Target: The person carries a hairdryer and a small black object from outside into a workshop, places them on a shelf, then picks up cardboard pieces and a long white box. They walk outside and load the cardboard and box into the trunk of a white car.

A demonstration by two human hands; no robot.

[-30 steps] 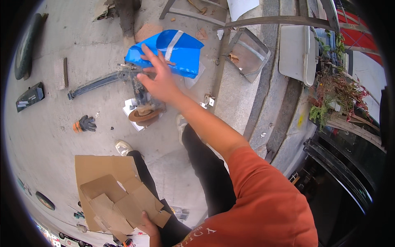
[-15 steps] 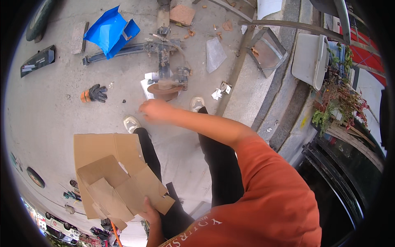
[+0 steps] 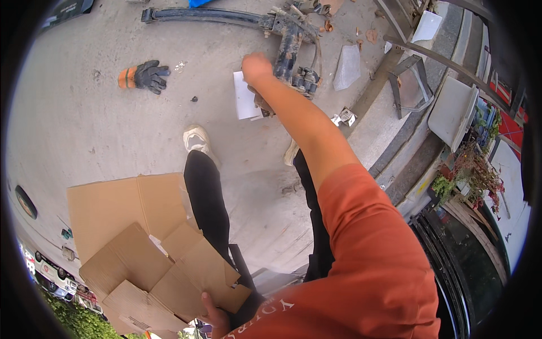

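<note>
At the lower left my left hand (image 3: 214,311) is closed on the near edge of a stack of flattened cardboard boxes (image 3: 121,254), its thumb on top. The sheets overlap beside my left leg. Stretched forward, my right hand (image 3: 257,68) is curled at the upper end of a white box (image 3: 246,99); its fingertips are hidden, so what it grips cannot be made out. Right beside it stands a dirty metal axle assembly (image 3: 289,53). My right forearm covers most of its rusty disc (image 3: 261,103).
A grey and orange work glove (image 3: 148,77) lies on the concrete at the left. To the right are a crumpled clear plastic sheet (image 3: 346,68), a metal-framed piece (image 3: 411,85), stone steps (image 3: 395,152) and a grey plastic lid (image 3: 451,113). A long metal beam (image 3: 209,18) extends left.
My right hand has reached farther forward to the white box beside the axle. The view has shifted forward and closer. My left hand still holds the cardboard, which has tilted slightly.
</note>
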